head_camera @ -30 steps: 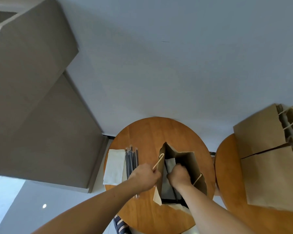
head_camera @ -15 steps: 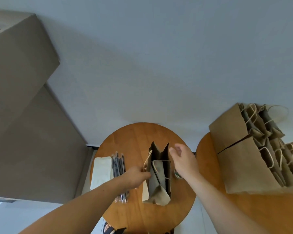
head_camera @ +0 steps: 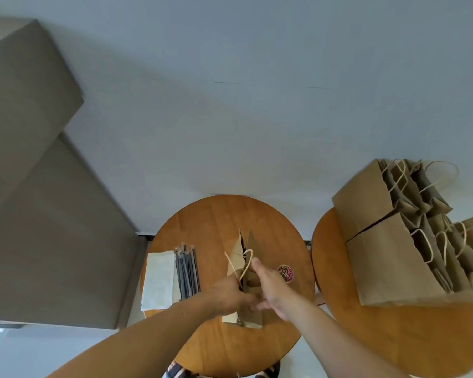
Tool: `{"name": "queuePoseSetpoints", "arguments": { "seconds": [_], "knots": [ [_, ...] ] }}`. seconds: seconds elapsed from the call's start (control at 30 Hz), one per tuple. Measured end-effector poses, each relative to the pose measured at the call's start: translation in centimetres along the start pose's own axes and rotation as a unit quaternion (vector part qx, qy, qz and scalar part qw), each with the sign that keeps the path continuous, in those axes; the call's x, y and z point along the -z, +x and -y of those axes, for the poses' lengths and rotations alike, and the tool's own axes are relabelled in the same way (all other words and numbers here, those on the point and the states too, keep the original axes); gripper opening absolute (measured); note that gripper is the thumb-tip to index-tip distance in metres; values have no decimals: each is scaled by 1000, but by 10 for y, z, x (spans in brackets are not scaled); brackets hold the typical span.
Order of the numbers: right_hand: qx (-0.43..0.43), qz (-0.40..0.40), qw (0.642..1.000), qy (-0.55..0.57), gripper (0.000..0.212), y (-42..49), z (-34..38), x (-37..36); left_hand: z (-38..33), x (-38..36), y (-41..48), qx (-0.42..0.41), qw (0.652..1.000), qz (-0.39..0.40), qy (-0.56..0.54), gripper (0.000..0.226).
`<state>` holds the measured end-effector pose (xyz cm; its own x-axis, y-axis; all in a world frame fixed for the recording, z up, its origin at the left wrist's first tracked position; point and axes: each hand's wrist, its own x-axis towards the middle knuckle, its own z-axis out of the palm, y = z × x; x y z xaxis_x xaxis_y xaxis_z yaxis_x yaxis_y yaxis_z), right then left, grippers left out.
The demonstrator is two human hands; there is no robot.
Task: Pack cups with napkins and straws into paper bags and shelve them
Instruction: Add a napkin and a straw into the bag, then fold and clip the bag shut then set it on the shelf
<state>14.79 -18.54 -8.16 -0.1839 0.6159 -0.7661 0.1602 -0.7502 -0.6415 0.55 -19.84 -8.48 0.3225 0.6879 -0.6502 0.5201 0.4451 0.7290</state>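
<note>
At the near edge of the round bench (head_camera: 216,219), both forearms reach in from below and meet on the paper bag (head_camera: 247,240), which stands upright at the bench's centre with its mouth pressed nearly flat. Left hand (head_camera: 228,294): grip closed, fingers curled on the bag's left wall at the rim, one cord handle (head_camera: 247,261) looping up just beside it. Right hand (head_camera: 272,286): grip closed on the right wall, one digit laid forward along the top edge, the others curled at the near end, touching the left hand's. Contents hidden; cup, napkin and straw inside cannot be confirmed. Handling judgement: kraft paper is light, thin, creases readily and tears at the gusset folds; if a cup is inside, the load sits low and the bag could tip. Best hold is the two cord handles gathered together, or the folded rim with a palm under the base; avoid squeezing the mid-wall, which would crush a cup. Just right of the bag, a small dish of coloured paper clips (head_camera: 285,272), likely for fastening the mouth. Left of the bag, dark wrapped straws (head_camera: 187,268) lie beside a stack of white napkins (head_camera: 159,279) at the bench's left edge. Further right, on a second bench (head_camera: 393,345), a cluster of standing bags (head_camera: 388,241) with handles up. No shelf identifiable
</note>
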Motion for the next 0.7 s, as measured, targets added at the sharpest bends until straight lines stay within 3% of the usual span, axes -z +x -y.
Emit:
{"name": "queuePoseSetpoints", "arguments": {
  "seconds": [0.13,0.27,0.33,0.43,0.53,0.63,0.7],
  "knots": [
    [25,16,998,-46,41,-6,-1,1,4,-6,7,23,983,-105,147,30],
    [94,-8,978,-186,37,-3,-4,17,3,-4,4,46,969,-124,211,29],
    [145,-35,941,-305,41,3,-4,27,2,-1,2,49,964,-126,227,34],
    [216,-93,895,-379,46,4,5,37,1,6,-1,45,952,-120,279,33],
    [332,-153,806,-465,56,4,16,45,3,12,-3,32,939,-109,325,28],
    [408,-122,718,-551,57,7,18,52,1,16,-4,18,926,-83,368,27],
    [417,-82,687,-589,39,10,13,53,-5,16,-8,4,918,-56,393,27]
  ]
}}
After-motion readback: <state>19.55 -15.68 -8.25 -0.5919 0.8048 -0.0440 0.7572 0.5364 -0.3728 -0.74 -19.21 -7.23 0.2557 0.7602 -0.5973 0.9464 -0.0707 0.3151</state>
